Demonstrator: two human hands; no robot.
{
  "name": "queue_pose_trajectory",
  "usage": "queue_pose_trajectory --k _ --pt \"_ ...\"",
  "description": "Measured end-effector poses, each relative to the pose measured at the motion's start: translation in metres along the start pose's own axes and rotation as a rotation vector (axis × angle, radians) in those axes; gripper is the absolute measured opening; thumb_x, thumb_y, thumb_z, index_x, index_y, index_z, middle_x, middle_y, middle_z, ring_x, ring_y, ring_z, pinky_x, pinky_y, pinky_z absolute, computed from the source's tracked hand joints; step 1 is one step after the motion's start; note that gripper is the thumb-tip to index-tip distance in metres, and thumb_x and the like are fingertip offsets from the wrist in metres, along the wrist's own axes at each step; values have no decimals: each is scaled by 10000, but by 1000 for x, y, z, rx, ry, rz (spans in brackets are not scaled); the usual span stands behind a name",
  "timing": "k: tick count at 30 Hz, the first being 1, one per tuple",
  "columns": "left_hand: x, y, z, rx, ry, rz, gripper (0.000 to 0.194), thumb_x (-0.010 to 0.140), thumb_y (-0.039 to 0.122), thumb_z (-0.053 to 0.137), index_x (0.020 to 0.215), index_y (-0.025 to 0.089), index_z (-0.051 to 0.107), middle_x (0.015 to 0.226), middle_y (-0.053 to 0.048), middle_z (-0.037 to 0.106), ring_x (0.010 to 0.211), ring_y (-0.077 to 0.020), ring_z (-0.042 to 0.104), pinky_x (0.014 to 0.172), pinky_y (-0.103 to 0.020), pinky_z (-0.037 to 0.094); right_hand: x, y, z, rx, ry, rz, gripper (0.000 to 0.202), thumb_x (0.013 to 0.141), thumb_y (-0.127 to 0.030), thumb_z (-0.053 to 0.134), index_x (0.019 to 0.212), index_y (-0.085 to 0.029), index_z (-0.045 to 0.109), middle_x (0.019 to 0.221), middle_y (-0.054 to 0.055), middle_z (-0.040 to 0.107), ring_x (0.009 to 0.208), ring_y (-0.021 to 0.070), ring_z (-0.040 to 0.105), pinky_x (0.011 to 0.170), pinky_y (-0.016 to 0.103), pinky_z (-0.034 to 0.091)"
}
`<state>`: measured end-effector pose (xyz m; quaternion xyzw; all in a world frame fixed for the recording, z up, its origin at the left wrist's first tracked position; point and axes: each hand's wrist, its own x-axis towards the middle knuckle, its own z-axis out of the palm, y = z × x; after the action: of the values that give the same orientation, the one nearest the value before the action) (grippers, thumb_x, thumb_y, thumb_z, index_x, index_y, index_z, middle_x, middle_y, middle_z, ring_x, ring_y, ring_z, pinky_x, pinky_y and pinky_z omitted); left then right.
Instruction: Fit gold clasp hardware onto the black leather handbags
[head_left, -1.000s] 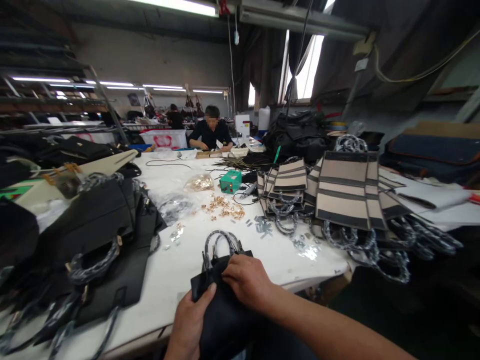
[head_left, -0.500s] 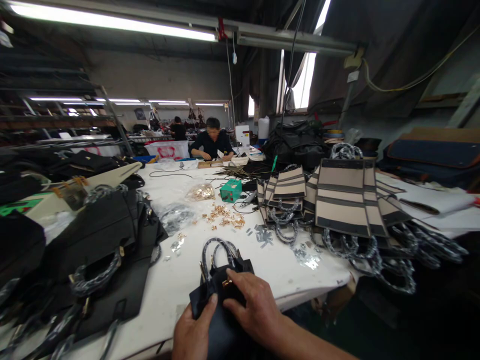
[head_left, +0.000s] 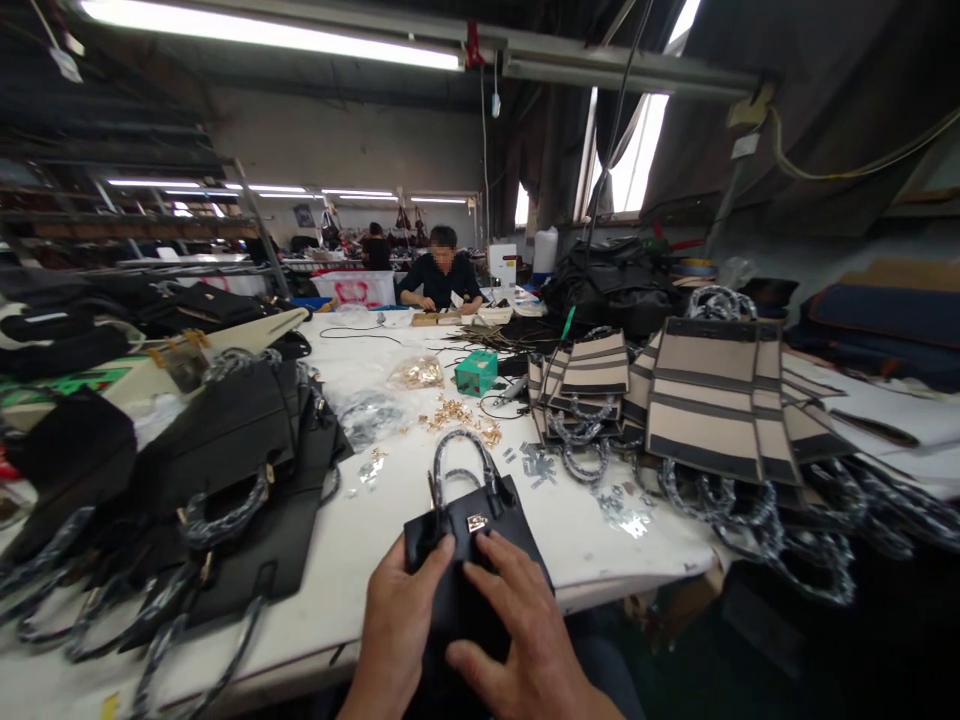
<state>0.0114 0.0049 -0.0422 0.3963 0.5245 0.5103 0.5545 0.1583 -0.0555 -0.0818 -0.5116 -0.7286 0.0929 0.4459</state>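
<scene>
A black handbag (head_left: 480,590) leans at the front edge of the table, its plastic-wrapped handles (head_left: 463,440) standing up and a small gold clasp (head_left: 476,522) on its front. My left hand (head_left: 401,610) grips the bag's left side, thumb on the front and the other fingers hidden behind. Lying over the front panel, my right hand (head_left: 525,620) has its fingers spread, with fingertips just below the clasp. Nothing shows between the right fingers.
Gold fittings (head_left: 454,412) and metal plates (head_left: 538,464) lie scattered on the white table (head_left: 420,480) near a green box (head_left: 476,373). Black bag pieces (head_left: 232,440) are heaped at left, beige-striped panels (head_left: 705,400) at right. A person (head_left: 442,275) sits at the far end.
My right hand has moved down off the clasp and its fingers have spread, leaving the clasp in full view. The bag now faces me more, and the view has shifted slightly left.
</scene>
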Motion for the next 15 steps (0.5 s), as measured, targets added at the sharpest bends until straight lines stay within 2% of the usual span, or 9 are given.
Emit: queue_pose_trajectory --k 3,5,7,9,11,15 --pt "23 -16 -24 219 111 90 573 731 487 728 1202 181 613 1124 -93 723 1090 -298 655 980 -407 492 6 9 -1 63 4 61 412 765 -329 739 1168 -291 666 1245 96 650 1232 313 554 1026 509 477" --pt "37 -27 -38 383 223 140 620 750 504 689 1261 171 578 1239 -124 665 1210 -313 583 1062 -419 424 15 20 -1 113 13 109 288 783 -289 717 1070 -273 705 1126 89 690 1102 276 625 966 450 519" --pt "47 -35 -46 490 282 159 676 770 519 653 1333 168 522 1328 -151 599 1299 -323 506 1099 -433 377 29 34 -2 169 14 161 191 815 -278 686 1002 -255 719 1031 75 705 986 233 658 895 382 546" --pt "54 -36 -48 528 287 163 684 782 529 632 1358 186 495 1329 -147 591 1302 -326 496 1087 -445 383 48 51 -3 208 20 203 151 851 -288 645 975 -239 717 969 60 706 897 201 669 807 329 558" --pt "60 -33 -47 538 270 172 615 780 535 626 1296 210 541 1251 -117 636 1232 -322 550 1043 -433 417 71 71 -3 171 7 238 164 880 -299 610 987 -224 709 968 55 702 839 178 673 735 294 555" --pt "75 -24 -46 589 212 178 463 758 550 631 1091 229 635 1075 -67 700 1038 -300 634 935 -383 456 123 118 5 -97 -98 295 189 902 -291 582 1009 -195 704 1009 57 697 777 142 672 774 283 524"
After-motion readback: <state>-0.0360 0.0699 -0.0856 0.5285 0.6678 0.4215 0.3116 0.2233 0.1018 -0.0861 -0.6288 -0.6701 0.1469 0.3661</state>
